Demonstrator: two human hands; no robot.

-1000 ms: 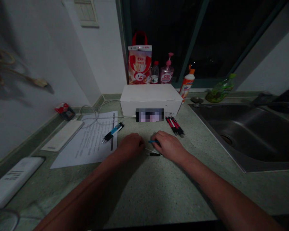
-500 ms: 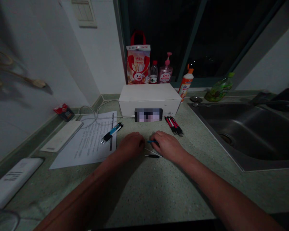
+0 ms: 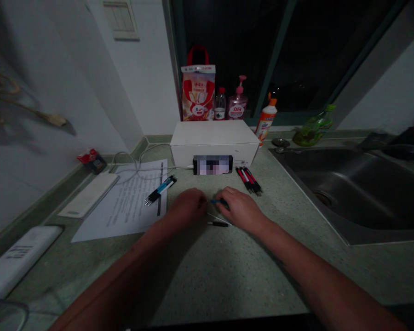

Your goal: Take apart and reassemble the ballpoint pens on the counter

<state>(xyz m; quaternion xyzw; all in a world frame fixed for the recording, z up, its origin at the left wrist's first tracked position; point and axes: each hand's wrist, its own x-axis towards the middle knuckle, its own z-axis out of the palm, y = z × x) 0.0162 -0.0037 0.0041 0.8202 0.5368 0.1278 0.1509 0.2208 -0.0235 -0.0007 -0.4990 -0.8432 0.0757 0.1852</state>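
Note:
Fingers of my right hand (image 3: 239, 207) are closed on a blue pen barrel (image 3: 214, 201), whose end points toward my left hand. My left hand (image 3: 189, 205) is closed just left of it, and what its fingertips pinch is too small to make out. A black pen part (image 3: 218, 224) lies on the counter below the hands, with a thin white refill (image 3: 214, 216) slanting beside it. To the left, several blue, white and black pens (image 3: 161, 190) rest on a printed sheet (image 3: 131, 202). Several red and black pens (image 3: 249, 180) lie beyond my right hand.
A white box (image 3: 214, 138) stands at the back, a phone (image 3: 213, 165) leaning on its front with a cable. Bottles and a red bag (image 3: 198, 94) are behind it. The sink (image 3: 359, 193) is right; a white power bank (image 3: 89, 195) and power strip (image 3: 20, 257) are left.
Both hands stay nearly in place. The fingers of my left hand have shifted slightly beside the blue barrel.

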